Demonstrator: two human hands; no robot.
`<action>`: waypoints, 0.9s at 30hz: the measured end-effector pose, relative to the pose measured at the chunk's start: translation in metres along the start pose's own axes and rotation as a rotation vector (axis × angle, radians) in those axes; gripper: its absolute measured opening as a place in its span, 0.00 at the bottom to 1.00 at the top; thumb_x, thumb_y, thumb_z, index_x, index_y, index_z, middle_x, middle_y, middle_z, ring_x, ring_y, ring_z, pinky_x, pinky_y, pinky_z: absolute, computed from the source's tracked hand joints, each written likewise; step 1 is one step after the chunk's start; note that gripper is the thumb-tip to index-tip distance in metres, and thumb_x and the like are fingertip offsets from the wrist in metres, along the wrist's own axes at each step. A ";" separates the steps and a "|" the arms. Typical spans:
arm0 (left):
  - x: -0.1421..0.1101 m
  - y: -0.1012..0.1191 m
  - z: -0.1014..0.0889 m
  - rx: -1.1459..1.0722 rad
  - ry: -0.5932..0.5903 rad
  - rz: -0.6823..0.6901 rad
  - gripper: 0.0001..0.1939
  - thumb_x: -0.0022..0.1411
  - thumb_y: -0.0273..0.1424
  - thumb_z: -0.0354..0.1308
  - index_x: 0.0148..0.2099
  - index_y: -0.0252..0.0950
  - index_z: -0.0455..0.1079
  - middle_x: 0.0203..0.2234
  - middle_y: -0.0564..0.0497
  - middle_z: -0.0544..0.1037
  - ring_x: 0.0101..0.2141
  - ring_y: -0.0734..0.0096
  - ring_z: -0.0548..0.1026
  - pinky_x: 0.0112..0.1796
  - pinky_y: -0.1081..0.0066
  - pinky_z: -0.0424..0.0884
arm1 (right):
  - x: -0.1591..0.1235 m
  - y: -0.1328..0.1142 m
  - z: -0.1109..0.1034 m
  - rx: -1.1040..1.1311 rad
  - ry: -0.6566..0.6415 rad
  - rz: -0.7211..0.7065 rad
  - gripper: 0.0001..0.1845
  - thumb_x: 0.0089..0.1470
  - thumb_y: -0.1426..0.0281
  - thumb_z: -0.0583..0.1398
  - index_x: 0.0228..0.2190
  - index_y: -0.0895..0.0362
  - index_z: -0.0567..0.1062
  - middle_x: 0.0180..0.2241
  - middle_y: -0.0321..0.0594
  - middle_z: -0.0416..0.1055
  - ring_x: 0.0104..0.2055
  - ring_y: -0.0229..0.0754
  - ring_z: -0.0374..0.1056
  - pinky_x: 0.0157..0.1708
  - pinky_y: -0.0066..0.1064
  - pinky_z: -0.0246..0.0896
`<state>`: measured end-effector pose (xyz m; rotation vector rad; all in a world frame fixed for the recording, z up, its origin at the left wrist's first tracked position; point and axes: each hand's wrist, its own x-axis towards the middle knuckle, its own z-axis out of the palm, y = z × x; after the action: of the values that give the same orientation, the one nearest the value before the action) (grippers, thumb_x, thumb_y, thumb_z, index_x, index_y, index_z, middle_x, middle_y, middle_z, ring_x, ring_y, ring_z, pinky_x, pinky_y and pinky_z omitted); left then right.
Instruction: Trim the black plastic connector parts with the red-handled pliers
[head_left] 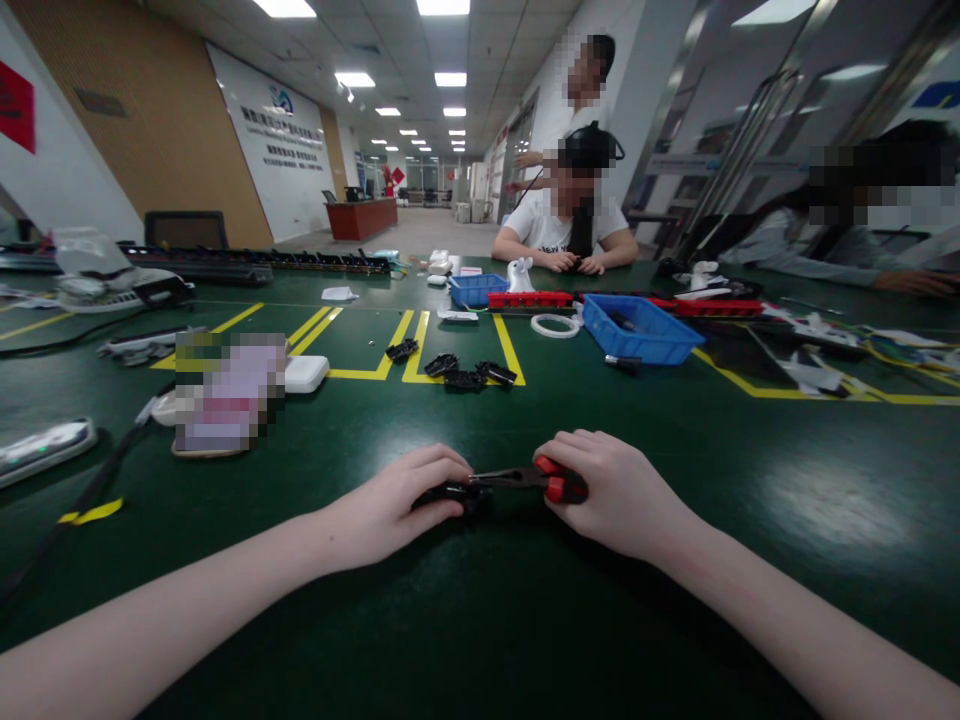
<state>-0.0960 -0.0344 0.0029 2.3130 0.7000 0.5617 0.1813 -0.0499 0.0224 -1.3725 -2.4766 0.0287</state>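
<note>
My left hand (pixel 401 500) is closed on a small black plastic part (pixel 452 493) and presses it on the green table (pixel 480 620). My right hand (pixel 611 490) grips a tool with a red and black handle (pixel 556 482); its dark tip reaches left into the black part. The two hands sit close together near the table's front edge. Several more black parts (pixel 465 374) lie loose farther back by the yellow floor-tape lines (pixel 420 345).
A blue bin (pixel 645 330) and a smaller blue bin (pixel 474 288) stand at the back, with red trays (pixel 529 299), a white tape ring (pixel 555 325) and a white box (pixel 306 373). A blurred flat object (pixel 225 395) lies left. Three other people sit or stand across the table.
</note>
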 end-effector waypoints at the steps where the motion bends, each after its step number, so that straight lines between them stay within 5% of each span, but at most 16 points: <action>1: 0.000 -0.001 0.000 -0.004 -0.002 0.004 0.12 0.70 0.26 0.53 0.54 0.39 0.67 0.51 0.47 0.71 0.51 0.65 0.70 0.54 0.62 0.68 | 0.000 0.000 0.000 -0.005 -0.001 0.001 0.10 0.46 0.75 0.62 0.34 0.55 0.75 0.32 0.36 0.75 0.32 0.41 0.68 0.33 0.34 0.61; 27: 0.000 -0.003 -0.003 -0.117 -0.020 -0.020 0.13 0.70 0.27 0.55 0.55 0.41 0.68 0.51 0.49 0.71 0.51 0.64 0.71 0.54 0.61 0.68 | -0.001 0.003 0.000 -0.046 -0.014 -0.012 0.12 0.46 0.74 0.63 0.36 0.55 0.76 0.35 0.36 0.75 0.35 0.42 0.68 0.36 0.35 0.61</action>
<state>-0.0982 -0.0313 0.0028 2.1982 0.6623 0.5548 0.1842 -0.0491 0.0220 -1.3808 -2.5118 -0.0207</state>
